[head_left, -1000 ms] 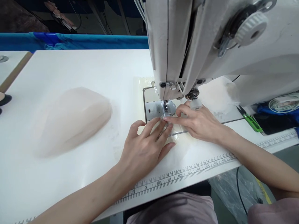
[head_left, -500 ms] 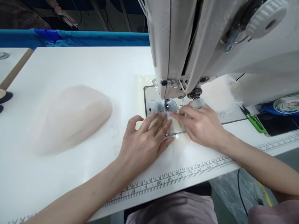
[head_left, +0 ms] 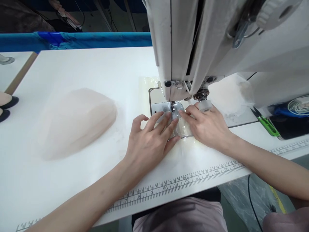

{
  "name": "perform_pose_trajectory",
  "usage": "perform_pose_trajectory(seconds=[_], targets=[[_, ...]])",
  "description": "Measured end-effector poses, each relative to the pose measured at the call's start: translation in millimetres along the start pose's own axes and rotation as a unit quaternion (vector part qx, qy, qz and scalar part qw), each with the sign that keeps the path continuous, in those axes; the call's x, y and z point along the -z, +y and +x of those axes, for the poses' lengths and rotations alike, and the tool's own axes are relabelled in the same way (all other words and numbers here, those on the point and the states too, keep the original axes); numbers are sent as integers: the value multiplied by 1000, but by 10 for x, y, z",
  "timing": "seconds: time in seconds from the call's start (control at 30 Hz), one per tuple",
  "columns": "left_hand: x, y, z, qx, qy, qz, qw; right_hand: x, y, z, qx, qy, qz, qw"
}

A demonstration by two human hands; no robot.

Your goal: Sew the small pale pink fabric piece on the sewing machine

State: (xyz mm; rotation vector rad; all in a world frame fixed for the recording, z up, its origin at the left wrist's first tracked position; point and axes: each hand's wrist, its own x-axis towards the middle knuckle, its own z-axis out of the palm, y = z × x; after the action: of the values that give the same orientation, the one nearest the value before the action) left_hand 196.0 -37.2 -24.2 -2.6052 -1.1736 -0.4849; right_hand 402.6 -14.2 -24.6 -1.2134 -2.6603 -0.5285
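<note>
Fingers spread and unclosed, the left hand (head_left: 149, 140) lies palm-down, its fingertips bearing lightly on what looks like a thin, see-through strip (head_left: 175, 122) just in front of the presser foot (head_left: 173, 108) of a white sewing machine (head_left: 222, 51). The right hand (head_left: 209, 129) rests opposite with its fingers bent and its index fingertip beside the foot; its thumb is hidden, so whether it pinches anything cannot be told. The strip sits over the metal needle plate (head_left: 158, 107), between the two hands, its far end lost under the foot and its edges hard to make out. Good handling here appears to call for light, even pressure from both sides, with the strip lined up straight to the foot and guided rather than pulled, since so slick and clear a piece could easily skew. The right index fingertip, close to the needle area, seems best set a little to the side. On the white table (head_left: 135, 71), a sheer, pale piece of fabric (head_left: 82, 125) lies well left of the hands, while green-handled snips (head_left: 267, 126) lie to the right, beside a dark, flat device (head_left: 289, 125).
</note>
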Motion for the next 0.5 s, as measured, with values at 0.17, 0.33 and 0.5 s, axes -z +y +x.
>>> perform_pose_trajectory(seconds=[0.17,0.33,0.5], targets=[[-2,7,17,3,3,-3,1000,-17,0,14,-2,5,-2,1000],[-7,15,21,11,5,-5,1000,-17,-3,12,-7,0,-4,1000],[-17,18,16,7,12,15,1000,-33,-2,-3,-1,8,-8,1000]])
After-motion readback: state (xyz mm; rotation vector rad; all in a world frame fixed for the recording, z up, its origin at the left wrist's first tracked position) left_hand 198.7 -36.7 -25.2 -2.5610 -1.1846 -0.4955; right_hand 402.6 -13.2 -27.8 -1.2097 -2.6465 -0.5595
